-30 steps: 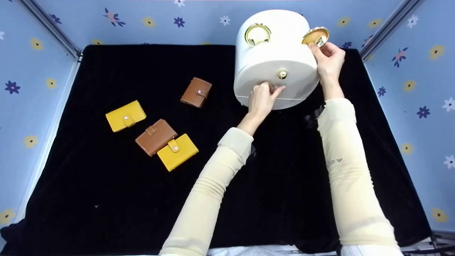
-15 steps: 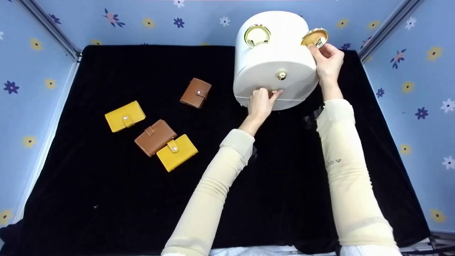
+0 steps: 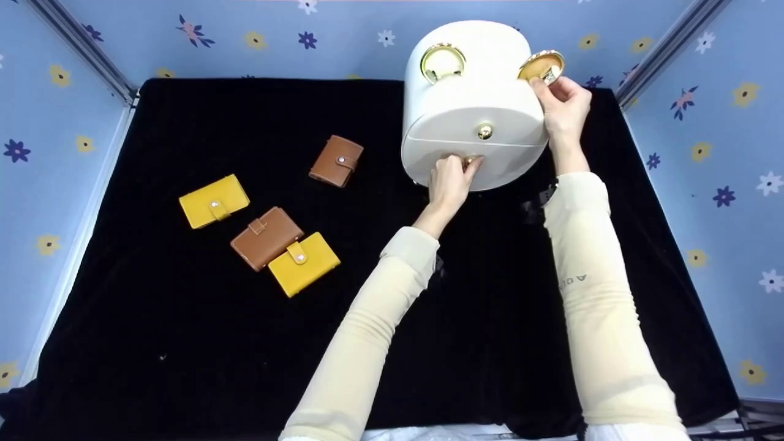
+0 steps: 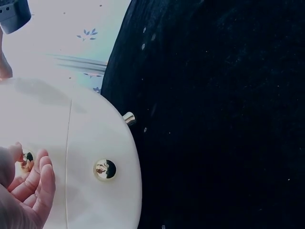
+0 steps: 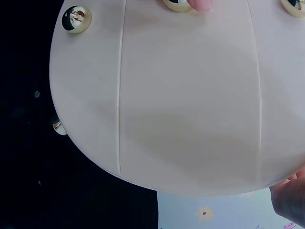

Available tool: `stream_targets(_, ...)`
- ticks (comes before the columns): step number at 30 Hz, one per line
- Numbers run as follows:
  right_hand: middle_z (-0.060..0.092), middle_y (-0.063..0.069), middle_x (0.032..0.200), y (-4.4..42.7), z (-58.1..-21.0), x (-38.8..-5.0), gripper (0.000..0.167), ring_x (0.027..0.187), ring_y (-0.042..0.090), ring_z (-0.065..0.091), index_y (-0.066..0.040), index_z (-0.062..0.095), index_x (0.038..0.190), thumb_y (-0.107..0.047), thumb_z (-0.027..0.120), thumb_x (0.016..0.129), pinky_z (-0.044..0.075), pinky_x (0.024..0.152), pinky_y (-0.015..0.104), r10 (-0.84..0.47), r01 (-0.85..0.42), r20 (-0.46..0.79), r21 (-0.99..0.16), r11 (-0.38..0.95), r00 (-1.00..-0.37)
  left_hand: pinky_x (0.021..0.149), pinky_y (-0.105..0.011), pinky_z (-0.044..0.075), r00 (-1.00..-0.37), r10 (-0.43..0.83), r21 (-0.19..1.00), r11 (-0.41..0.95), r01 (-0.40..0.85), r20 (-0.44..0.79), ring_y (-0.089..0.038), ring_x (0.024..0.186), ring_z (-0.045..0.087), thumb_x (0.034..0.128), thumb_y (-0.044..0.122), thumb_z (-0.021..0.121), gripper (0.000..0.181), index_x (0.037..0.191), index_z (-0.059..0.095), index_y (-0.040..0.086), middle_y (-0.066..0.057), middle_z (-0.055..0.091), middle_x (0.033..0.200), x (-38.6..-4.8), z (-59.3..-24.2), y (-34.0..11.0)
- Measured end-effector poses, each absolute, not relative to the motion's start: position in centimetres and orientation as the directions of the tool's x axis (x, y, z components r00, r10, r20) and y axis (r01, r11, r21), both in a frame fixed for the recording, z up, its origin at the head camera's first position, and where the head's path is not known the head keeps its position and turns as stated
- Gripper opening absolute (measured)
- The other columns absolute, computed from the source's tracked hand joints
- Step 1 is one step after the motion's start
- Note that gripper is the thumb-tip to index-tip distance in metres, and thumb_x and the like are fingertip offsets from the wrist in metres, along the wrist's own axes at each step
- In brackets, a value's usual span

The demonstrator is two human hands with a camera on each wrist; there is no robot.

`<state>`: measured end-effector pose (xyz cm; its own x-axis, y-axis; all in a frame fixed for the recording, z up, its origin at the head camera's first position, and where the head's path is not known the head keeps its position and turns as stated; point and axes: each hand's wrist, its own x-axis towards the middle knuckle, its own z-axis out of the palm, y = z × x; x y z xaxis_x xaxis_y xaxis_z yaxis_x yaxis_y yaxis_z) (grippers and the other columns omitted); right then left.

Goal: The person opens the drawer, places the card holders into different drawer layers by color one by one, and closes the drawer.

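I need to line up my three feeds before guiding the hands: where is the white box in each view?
Head: upper right of centre, the white box shows its top and front.
Left wrist: lower left, running off the left and bottom edges.
Right wrist: from the top edge down past the middle, running off the right edge.
Shared landmark: the gold knob on its front, at the fingertips of the left hand.
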<state>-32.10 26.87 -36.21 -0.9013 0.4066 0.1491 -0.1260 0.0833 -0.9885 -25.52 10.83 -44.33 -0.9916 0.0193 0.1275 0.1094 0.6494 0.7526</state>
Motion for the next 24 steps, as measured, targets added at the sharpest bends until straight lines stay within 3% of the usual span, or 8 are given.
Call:
stream_targets(9, 0.063, 0.001, 0.068, 26.8, -36.2, -32.1, 0.011, 0.062, 0.011, 0.056, -0.008, 0.067, 0.071, -0.016, 0.075, 0.070, 0.042, 0.062, 0.021, 0.413, -0.092, 0.136, -0.988, 0.124, -0.900, 0.046, -0.025, 0.036, -0.982, 0.025, 0.774, 0.611, 0.165, 0.189, -0.012, 0.047, 0.044, 0.0845, 0.042, 0.055, 0.043, 0.053, 0.050, 0.013, 0.004, 0.046, 0.051, -24.0, -45.0, 10.6)
stream_targets(24, 0.062, 0.002, 0.066, 26.8, -36.2, -32.0, 0.012, 0.060, 0.011, 0.055, -0.007, 0.067, 0.069, -0.015, 0.075, 0.070, 0.042, 0.061, 0.021, 0.406, -0.114, 0.147, -0.988, 0.104, -0.902, 0.048, -0.018, 0.040, -0.972, 0.054, 0.836, 0.502, 0.223, 0.227, -0.003, 0.042, 0.050, 0.0838, 0.041, 0.056, 0.040, 0.061, 0.064, 0.009, 0.008, 0.054, 0.046, -20.9, -45.9, 9.9)
